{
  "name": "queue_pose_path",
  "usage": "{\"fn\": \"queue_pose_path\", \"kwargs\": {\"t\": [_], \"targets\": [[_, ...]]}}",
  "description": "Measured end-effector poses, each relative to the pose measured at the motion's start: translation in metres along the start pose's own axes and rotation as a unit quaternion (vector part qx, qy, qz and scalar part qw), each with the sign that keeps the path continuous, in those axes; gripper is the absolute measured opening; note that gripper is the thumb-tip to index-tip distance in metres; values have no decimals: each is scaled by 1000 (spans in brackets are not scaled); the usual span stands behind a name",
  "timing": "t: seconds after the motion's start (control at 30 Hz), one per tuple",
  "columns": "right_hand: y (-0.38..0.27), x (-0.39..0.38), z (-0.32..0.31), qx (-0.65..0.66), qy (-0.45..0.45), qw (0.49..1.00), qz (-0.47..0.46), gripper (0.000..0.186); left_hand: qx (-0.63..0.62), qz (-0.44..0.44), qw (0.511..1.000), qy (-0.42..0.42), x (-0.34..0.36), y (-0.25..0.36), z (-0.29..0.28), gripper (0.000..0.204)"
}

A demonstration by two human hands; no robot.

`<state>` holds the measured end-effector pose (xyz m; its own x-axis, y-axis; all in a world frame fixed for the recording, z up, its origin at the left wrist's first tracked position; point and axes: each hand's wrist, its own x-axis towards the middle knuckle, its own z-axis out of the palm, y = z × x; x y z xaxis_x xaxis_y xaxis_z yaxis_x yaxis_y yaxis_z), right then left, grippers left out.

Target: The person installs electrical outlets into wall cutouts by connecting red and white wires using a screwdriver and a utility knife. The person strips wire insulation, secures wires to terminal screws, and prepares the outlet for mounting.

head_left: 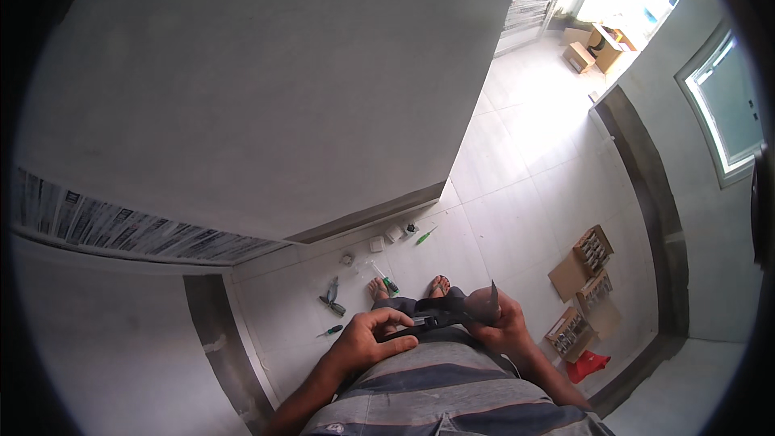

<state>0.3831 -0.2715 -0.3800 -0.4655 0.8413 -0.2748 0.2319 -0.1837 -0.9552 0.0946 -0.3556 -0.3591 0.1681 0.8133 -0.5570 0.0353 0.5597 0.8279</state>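
Note:
At my waist lies a black belt (pixel 449 308) with a dark buckle (pixel 431 322) and a small pale metal piece beside it. My left hand (pixel 367 344) is closed at the belt's left part, fingers curled in toward the buckle and the thumb resting lower against my striped shirt (pixel 404 396). On the other side, my right hand (pixel 502 324) grips the belt; a narrow, dark pointed end (pixel 494 294) sticks up past its fingers. The palm side of both hands is hidden.
Near my feet lie pliers (pixel 332 291), a green screwdriver (pixel 391 285), another screwdriver (pixel 331 330), a green tool (pixel 427 235) and small white blocks (pixel 377 244). To the right stand open cardboard boxes (pixel 593 250) and a red bag (pixel 588 366). A wall (pixel 266 97) rises ahead.

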Motion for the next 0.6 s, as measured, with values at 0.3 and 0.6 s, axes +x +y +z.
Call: {"fn": "queue_pose_path", "kwargs": {"t": [0.3,0.6], "targets": [[2,-4,10,91,-13,996,-3,41,114,50,987,-103,38,38,20,48],[-5,-9,-21,123,-102,985,63,30,84,148,981,-94,40,34,26,34]]}}
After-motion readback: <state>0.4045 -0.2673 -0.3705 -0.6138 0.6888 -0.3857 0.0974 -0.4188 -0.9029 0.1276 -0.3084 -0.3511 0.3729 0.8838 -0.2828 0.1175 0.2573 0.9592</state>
